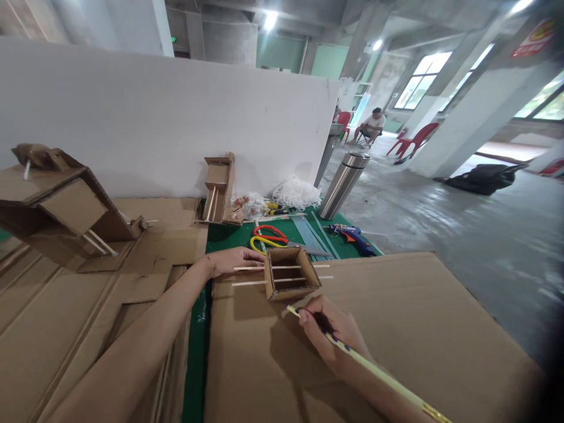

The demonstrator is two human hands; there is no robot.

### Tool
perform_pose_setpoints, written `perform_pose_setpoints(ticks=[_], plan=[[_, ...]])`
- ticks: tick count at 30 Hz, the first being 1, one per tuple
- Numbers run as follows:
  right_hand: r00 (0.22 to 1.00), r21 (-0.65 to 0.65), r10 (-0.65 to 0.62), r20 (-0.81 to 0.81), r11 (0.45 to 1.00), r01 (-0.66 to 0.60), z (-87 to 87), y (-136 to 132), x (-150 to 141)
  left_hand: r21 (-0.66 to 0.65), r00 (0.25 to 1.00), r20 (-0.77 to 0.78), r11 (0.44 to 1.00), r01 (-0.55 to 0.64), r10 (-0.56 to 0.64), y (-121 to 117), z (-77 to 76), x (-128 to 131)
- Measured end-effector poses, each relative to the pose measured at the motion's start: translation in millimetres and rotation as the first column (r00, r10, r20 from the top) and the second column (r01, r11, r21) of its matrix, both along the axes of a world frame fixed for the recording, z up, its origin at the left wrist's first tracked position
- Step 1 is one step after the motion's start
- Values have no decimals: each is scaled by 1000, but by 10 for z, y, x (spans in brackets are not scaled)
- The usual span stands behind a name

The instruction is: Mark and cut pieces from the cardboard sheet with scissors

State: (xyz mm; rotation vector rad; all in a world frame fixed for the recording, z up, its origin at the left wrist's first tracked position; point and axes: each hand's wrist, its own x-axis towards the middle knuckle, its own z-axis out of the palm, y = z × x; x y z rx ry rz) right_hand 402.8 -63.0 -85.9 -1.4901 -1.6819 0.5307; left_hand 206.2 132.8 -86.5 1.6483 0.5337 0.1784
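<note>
A small open cardboard box (288,289) rests on a flat cardboard sheet, with two thin wooden sticks (247,283) running through its walls and poking out on both sides. My left hand (231,261) holds the box at its left rear side; its fingertips are partly hidden behind the wall. Between the closed fingers of my right hand (330,332) is a long pale yellow pencil (374,370) with dark blue spots and a gold band. The pencil's tip is just in front of the box's near edge, close to the sheet.
Behind the box lie red-and-yellow-handled scissors (268,236), a blue glue gun (352,238) and translucent strips (308,235). A steel flask (344,187) stands near white string (296,192). Cardboard models stand at left (74,205) and centre back (219,188). A person (373,124) sits far off.
</note>
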Motion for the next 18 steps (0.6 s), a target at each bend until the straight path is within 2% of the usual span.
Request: perform_pose_setpoints(ticks=[2, 3, 4, 6, 8, 12, 15, 18], plan=[[998, 70, 60, -2, 996, -60, 26, -45, 48, -2, 1000, 2, 1000, 0, 0, 0, 0, -1], [994, 156, 111, 6, 982, -110, 62, -68, 80, -4, 1000, 4, 1000, 1, -1, 2, -2, 0], [986, 266, 165, 28, 950, -167, 116, -85, 116, -6, 1000, 5, 1000, 2, -2, 5, -6, 1], [958, 486, 253, 135, 826, -286, 270, -85, 191, -11, 1000, 6, 1000, 3, -3, 12, -17, 3], [934, 558, 200, 296, 757, -339, 455, -20, 250, -16, 1000, 3, 1000, 2, -2, 15, -31, 6], [793, 396, 30, 609, 855, -336, 720, 250, 261, -38, 1000, 1, 999, -9, 9, -1, -46, 9], [694, 259, 88, 714, 888, -380, 771, 407, 240, -61, 1000, 0, 998, -18, 18, -17, -48, 4], [653, 206, 145, 743, 879, -430, 797, 462, 315, -80, 999, -12, 996, -37, 36, -24, -54, -8]])
